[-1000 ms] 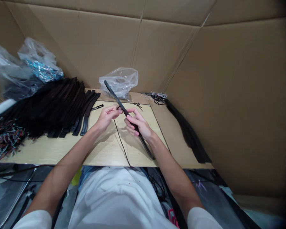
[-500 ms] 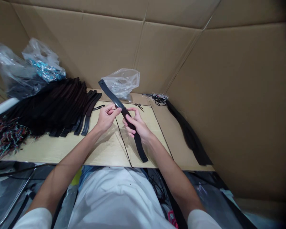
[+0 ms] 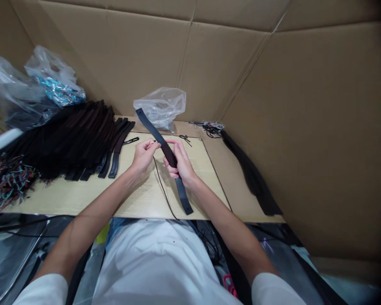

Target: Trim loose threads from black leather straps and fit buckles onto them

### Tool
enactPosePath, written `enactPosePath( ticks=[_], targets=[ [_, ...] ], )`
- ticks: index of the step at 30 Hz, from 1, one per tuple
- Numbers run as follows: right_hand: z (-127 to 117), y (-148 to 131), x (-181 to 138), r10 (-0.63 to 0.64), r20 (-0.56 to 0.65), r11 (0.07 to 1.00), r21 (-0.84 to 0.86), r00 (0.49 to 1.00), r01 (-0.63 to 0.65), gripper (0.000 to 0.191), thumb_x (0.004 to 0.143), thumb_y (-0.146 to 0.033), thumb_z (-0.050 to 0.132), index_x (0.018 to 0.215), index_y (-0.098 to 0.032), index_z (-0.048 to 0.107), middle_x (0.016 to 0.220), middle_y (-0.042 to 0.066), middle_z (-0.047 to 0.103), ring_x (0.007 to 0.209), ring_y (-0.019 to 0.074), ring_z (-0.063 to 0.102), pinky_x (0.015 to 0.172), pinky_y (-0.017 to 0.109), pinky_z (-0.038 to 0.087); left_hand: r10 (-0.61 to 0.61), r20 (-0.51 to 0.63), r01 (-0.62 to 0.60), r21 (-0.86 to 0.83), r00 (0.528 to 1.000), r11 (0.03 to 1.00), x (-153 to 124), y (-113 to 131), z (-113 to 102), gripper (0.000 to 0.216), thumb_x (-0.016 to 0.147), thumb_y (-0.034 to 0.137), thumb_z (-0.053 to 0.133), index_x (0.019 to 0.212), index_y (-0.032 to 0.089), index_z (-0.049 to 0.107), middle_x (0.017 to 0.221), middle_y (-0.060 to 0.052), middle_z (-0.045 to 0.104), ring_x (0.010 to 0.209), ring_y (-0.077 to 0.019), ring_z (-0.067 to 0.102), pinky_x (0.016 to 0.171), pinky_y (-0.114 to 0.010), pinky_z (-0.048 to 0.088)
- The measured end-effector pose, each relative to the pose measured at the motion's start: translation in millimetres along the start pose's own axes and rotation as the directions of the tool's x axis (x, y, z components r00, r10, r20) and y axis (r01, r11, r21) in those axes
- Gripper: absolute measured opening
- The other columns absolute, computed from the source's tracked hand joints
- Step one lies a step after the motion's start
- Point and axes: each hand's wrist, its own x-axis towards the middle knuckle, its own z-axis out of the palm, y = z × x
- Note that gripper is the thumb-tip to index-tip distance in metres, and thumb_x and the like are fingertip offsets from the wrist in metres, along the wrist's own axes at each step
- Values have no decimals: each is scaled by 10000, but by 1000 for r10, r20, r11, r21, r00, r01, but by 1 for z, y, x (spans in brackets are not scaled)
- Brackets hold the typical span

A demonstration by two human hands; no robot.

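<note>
Between my hands is a long, curved black strap handle point(image 3: 150, 128), with holes at its flat ends and a dark cord-wrapped middle. It slants from upper left to lower right above the table. My right hand point(image 3: 182, 164) grips the wrapped middle, its forefinger reaching behind the strap. At the upper edge of the wrapping, my left hand point(image 3: 145, 154) pinches a thin black cord point(image 3: 161, 184). The cord's loose length hangs down to the table's front edge. The spot where the cord meets the strap is partly hidden by my fingers.
A large pile of similar dark straps point(image 3: 73, 135) with coloured thread ends lies left. Plastic bags point(image 3: 53, 80) sit above it; another clear bag point(image 3: 161, 106) is at the back. A small black tool point(image 3: 131, 140) and cord scraps point(image 3: 186, 139) lie nearby. Black cords point(image 3: 250, 173) lie bundled right.
The strap has turned over slightly in my right hand, which now wraps further around its middle. My left hand stays at the wrapping's upper edge with the cord.
</note>
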Motion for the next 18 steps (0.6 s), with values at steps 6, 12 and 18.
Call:
enactPosePath(
  ticks=[6,12,18],
  targets=[
    [-3,7,4,37,-41,999,-17,998,-38,489,999,-742,613,1262,-366,446,655,-119,567,359,56,269,359,139,192,-93,28,95,-96,995,991,-1,-11,3,541,770,346,850,589,221,356,608,50,319,614,-108,284,601,-299,250],
    [-5,8,4,71,-27,997,-35,997,-72,469,1009,-730,597,1230,-360,413,638,-134,557,354,51,257,370,130,185,-127,72,133,-95,989,986,-1,-11,3,592,722,402,899,584,224,352,609,55,306,604,-98,268,596,-304,246],
    [-5,7,5,49,-14,998,-36,999,-50,444,1024,-704,596,1224,-359,401,638,-141,557,349,52,261,363,124,192,-161,122,177,-140,979,974,0,-8,0,557,703,379,901,581,222,380,615,53,315,599,-101,276,591,-309,236]
  ],
)
